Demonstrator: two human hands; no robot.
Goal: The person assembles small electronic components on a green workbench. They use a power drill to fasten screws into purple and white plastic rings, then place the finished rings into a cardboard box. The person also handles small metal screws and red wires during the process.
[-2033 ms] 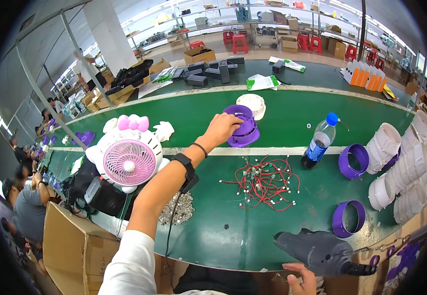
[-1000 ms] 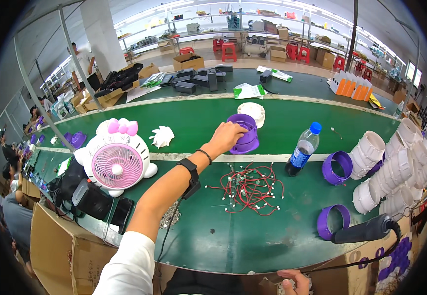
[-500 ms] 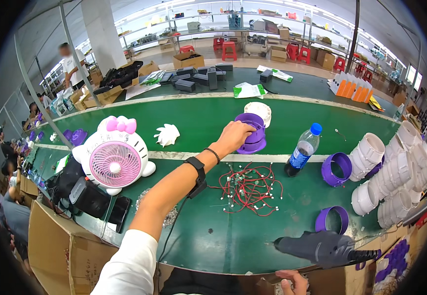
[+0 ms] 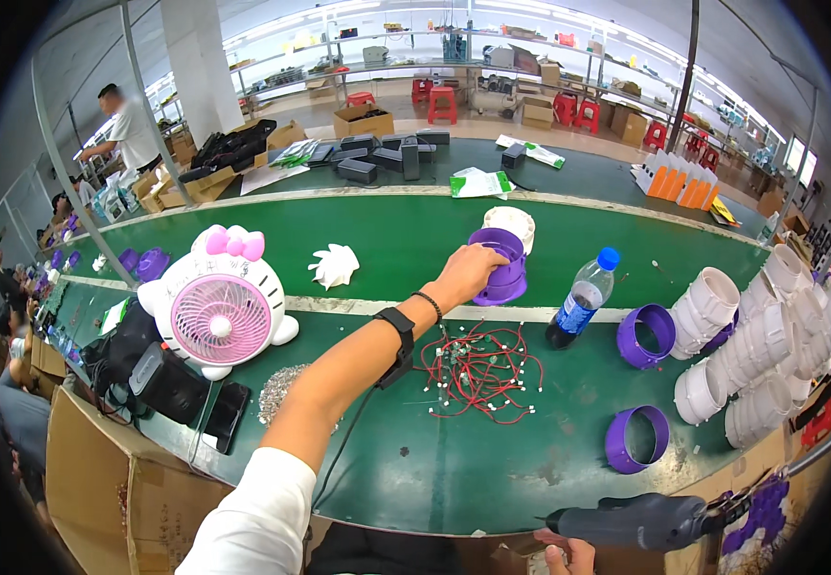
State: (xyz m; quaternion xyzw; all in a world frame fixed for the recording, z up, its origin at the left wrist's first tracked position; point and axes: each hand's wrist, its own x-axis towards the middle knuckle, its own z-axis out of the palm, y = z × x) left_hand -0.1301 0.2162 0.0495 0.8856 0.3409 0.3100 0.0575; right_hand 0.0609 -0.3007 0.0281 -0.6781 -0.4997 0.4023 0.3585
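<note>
My left hand (image 4: 468,272) reaches across the table to the green belt, its fingers closed on the rim of a purple plastic ring housing (image 4: 505,284). Just behind that housing lies a round cream-white plastic part (image 4: 514,219). My right hand (image 4: 570,556) is at the lower edge, partly cut off, thumb and fingers apart with nothing visible between them. Right above it is a dark grey electric screwdriver (image 4: 626,522), its tip pointing left. Red wires with white connectors (image 4: 482,376) lie in a tangle below my left hand.
A cola bottle (image 4: 582,299), two purple rings (image 4: 645,337) and stacked white housings (image 4: 752,350) stand to the right. On the left are a pink-and-white fan (image 4: 222,311), a black phone (image 4: 228,418) and small metal parts (image 4: 279,393). A white fan blade (image 4: 336,266) lies on the belt.
The purple housing, the white part behind it and the fan blade have shifted slightly right along the belt, my left hand moving with the housing. The screwdriver has swung lower, toward me.
</note>
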